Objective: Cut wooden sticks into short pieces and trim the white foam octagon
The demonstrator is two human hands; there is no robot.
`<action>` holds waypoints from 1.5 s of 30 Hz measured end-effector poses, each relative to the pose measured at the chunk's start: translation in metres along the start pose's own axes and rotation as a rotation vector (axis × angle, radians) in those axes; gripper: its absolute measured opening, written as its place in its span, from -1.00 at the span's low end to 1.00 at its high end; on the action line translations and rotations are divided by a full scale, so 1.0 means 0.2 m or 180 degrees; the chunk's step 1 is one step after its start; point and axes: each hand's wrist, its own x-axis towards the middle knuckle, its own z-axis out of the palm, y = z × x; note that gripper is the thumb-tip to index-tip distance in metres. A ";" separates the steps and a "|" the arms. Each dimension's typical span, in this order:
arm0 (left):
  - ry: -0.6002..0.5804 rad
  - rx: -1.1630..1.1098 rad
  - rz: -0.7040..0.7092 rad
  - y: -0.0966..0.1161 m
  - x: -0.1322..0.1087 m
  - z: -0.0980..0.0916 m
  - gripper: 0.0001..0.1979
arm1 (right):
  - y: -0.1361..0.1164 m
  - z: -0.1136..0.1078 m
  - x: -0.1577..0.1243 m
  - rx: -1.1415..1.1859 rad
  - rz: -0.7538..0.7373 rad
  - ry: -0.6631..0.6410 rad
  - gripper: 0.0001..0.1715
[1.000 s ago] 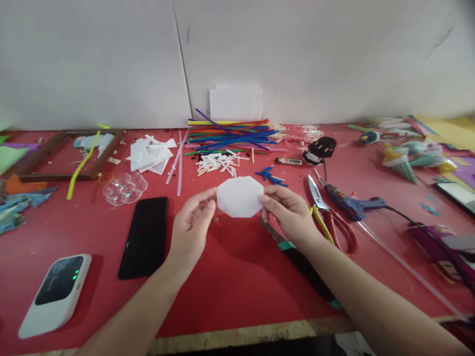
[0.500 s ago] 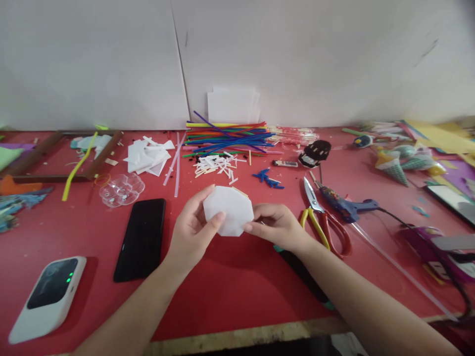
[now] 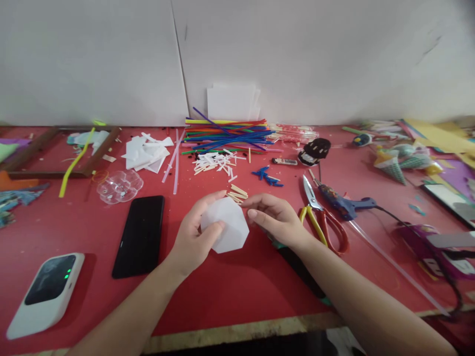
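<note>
A white paper octagon (image 3: 229,231) is pinched in my left hand (image 3: 196,235), thumb lying on its face and fingers behind its left edge. At its upper right edge is my right hand (image 3: 276,217), thumb and index finger apart; whether the index fingertip touches the paper I cannot tell. Just beyond the paper lie several short wooden sticks (image 3: 237,193), partly hidden by it. Farther back are a heap of white stick pieces (image 3: 213,162) and some blue pieces (image 3: 267,176). A black-handled tool (image 3: 300,264) lies partly under my right forearm.
Scissors (image 3: 315,210) and a glue gun (image 3: 345,203) with its cord lie right. A black phone (image 3: 139,236) and a white device with a screen (image 3: 46,294) are left. Colourful pipe cleaners (image 3: 230,134) and white paper scraps (image 3: 147,153) lie toward the wall.
The paper octagon has turned and come slightly lower and nearer. My right hand has loosened from its right edge, its fingers now higher. The short wooden sticks behind it have come into view.
</note>
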 end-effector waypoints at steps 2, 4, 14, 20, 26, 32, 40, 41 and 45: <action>-0.0046 0.0007 0.0014 0.00 0.00 0.00 -0.54 | 0.01 0.00 0.00 -0.0165 0.0009 0.0034 -0.71; -0.0044 0.0062 0.0029 -0.01 0.00 0.00 -0.56 | 0.01 -0.01 0.00 -0.0330 0.0012 0.0006 -0.69; 0.0004 0.0158 0.0100 -0.02 -0.01 0.01 -0.55 | 0.02 -0.02 -0.02 -0.0346 0.0032 -0.0143 -0.70; 0.0038 -0.0070 0.0152 -0.03 0.01 0.02 -0.51 | 0.03 -0.03 -0.02 -0.0505 -0.0106 -0.0249 -0.74; 0.0237 -0.0308 0.0007 -0.05 0.03 0.03 -0.49 | 0.00 -0.01 -0.02 -0.0672 -0.0474 -0.0196 -0.80; 0.0126 -0.0070 0.0225 -0.07 0.01 0.02 -0.42 | -0.02 0.00 -0.02 -0.0715 -0.0641 -0.0255 -0.85; -0.0303 0.0324 0.0870 -0.06 -0.03 0.03 -0.27 | -0.02 -0.01 -0.04 -0.0684 -0.0764 -0.0343 -0.96; -0.0299 0.0387 0.0918 -0.06 -0.03 0.03 -0.28 | -0.02 -0.01 -0.05 -0.0717 -0.0770 -0.0358 -0.97; -0.0160 0.0629 0.1193 -0.06 -0.03 0.03 -0.29 | -0.03 -0.01 -0.05 -0.1012 -0.1020 -0.0442 -0.94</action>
